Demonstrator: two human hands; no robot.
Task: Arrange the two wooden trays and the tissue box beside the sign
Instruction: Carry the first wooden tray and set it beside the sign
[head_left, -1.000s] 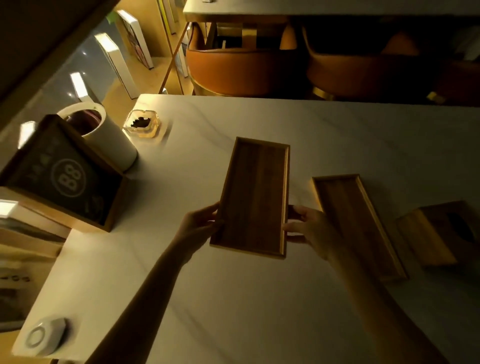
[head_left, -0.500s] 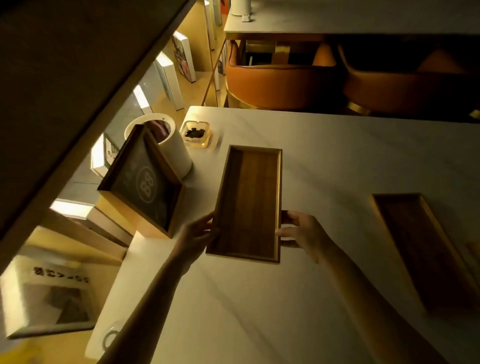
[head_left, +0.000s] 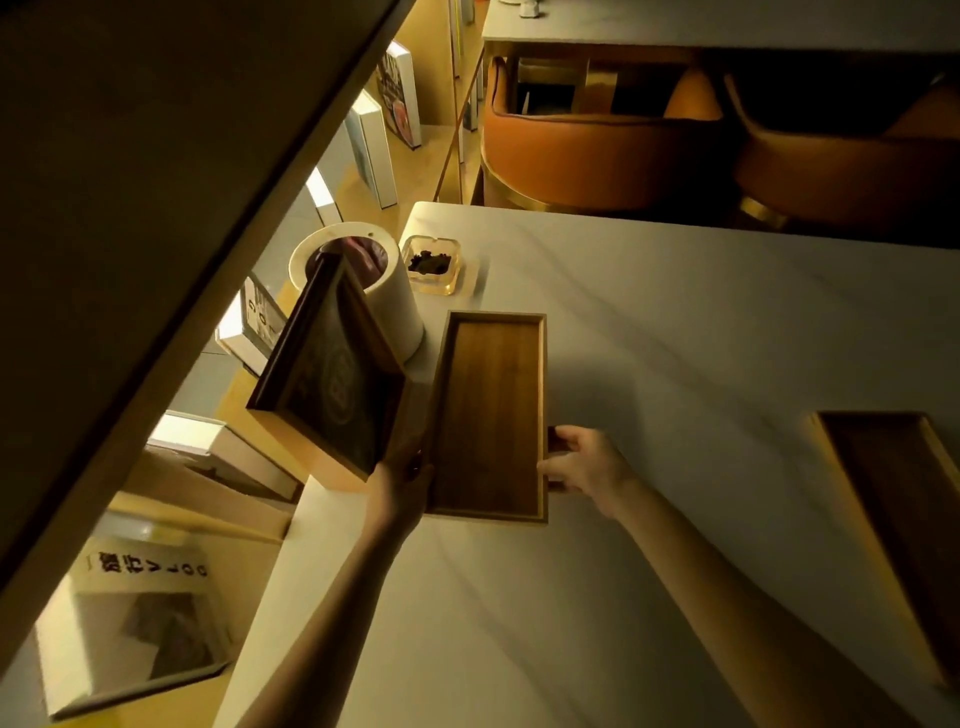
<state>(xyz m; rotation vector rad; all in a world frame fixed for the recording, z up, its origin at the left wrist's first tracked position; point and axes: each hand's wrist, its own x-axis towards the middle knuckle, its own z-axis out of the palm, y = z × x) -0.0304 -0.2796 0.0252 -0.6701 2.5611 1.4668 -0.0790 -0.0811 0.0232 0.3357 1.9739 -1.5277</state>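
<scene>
A wooden tray (head_left: 488, 415) lies lengthwise on the pale marbled tabletop (head_left: 701, 338), held at its near end by both hands. The left hand (head_left: 402, 486) clasps the tray's left long edge, squeezed into the narrow gap between that edge and the standing framed sign (head_left: 332, 384); its fingers are mostly hidden, so their exact curl cannot be told. The right hand (head_left: 584, 467) pinches the tray's right rim, thumb on top and fingers curled beside the outer wall. The sign stands at the tabletop's left edge, just beside the tray. Behind the sign stands a white cylindrical container (head_left: 384, 296), and near the far left corner sits a glass ashtray (head_left: 434, 265), close to the tray's far end. A second wooden tray (head_left: 904, 504) lies well apart at the right, cut off by the frame edge. Between the two trays the tabletop is open.
</scene>
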